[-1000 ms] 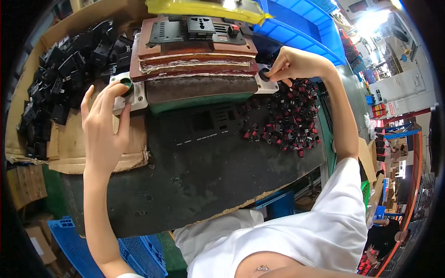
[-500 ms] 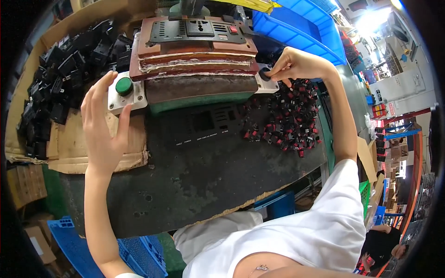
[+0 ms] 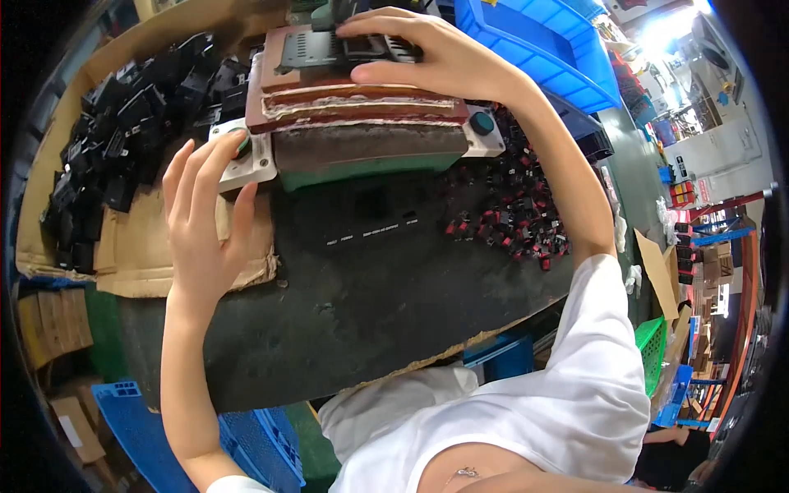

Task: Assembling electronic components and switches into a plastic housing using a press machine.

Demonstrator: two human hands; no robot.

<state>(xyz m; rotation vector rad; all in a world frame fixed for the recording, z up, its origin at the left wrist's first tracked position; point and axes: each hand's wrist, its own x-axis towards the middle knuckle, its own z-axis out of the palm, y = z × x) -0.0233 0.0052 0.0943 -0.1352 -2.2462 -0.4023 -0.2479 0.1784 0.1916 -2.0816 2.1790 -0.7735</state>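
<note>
My right hand [image 3: 448,62] reaches over the padded block [image 3: 357,119] with fingers and thumb closed around a black socket panel [image 3: 306,51]. The panel's left, slotted end shows; my hand covers much of the rest. My left hand [image 3: 201,205] holds nothing, its fingers apart, a fingertip at the green button [image 3: 244,143] on the white left-hand box [image 3: 261,160]. At the block's right end, another box carries a round dark-green button [image 3: 482,123], with no hand on it. A flat black panel [image 3: 374,218] with cut-outs lies on the dark table in front.
A heap of black plastic parts [image 3: 123,123] fills a cardboard box at left. Small black-and-red parts [image 3: 522,218] are piled on the table [image 3: 394,304] at right. Behind them stands a blue bin [image 3: 567,74]. A machine's dark head [image 3: 329,15] hangs over the block.
My right hand has left the right-hand button and moved left onto the socket panel. My left fingertip now lies over the green button's edge. The view has shifted slightly.
</note>
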